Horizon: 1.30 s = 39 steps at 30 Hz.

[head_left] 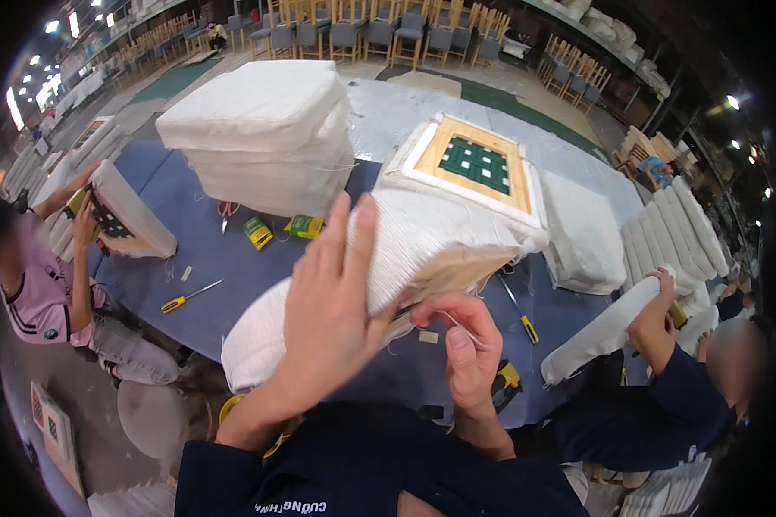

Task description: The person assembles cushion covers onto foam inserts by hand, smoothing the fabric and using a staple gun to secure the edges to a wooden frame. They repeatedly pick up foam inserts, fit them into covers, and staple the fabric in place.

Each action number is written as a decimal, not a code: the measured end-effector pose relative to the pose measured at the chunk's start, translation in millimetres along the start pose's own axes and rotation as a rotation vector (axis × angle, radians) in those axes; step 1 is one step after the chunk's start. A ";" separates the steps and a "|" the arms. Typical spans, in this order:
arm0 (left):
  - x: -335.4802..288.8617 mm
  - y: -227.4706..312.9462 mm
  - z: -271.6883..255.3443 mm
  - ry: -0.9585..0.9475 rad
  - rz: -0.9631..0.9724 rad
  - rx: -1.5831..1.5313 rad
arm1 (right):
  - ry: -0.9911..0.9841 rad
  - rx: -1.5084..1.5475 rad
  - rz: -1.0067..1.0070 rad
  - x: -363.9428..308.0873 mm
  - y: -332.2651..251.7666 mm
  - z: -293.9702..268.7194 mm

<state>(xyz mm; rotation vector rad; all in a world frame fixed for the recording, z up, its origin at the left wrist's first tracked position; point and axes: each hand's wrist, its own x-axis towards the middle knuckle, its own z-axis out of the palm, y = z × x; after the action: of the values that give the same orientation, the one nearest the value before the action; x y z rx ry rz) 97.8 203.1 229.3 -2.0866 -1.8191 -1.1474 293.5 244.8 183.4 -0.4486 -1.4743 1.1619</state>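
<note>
Yellow-handled screwdriver (pixel 176 304) far L; L hand (pixel 328 314) open, flat against white-covered seat pad (pixel 431 228), tilted up ctr., over blue table (pixel 215 319); R hand (pixel 472 353) curled on thin thread (pixel 454 320). Prob. threading/tying step; next move calls for even tension, pad steady.

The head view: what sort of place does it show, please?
Most likely a workshop where chair seats are padded: rows of chairs stand at the back, a stack of white cushions sits on a blue table, and a screwdriver lies there too.
</note>
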 end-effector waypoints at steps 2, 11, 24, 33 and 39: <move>3.5 26.8 -17.0 -0.168 0.121 -0.114 | 0.001 -0.106 -0.068 9.9 -9.2 -11.9; 55.1 9.6 36.1 -0.657 0.283 -1.094 | 0.132 0.067 0.249 -44.4 -52.5 -61.4; 49.0 53.6 80.8 -0.503 0.426 -1.181 | 0.401 0.301 0.354 -67.9 -52.5 -71.1; 42.2 58.5 76.4 -0.488 0.362 -1.137 | 0.396 0.401 0.236 -80.4 -33.4 -73.5; 49.5 62.7 61.6 -0.514 0.373 -1.012 | 0.312 0.446 0.158 -76.5 -25.0 -76.7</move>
<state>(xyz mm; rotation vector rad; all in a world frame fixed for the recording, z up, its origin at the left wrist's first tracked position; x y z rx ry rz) 180.1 260.7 239.6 -3.3260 -0.8816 -1.7440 392.2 203.4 153.5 -0.4167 -0.8904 1.4291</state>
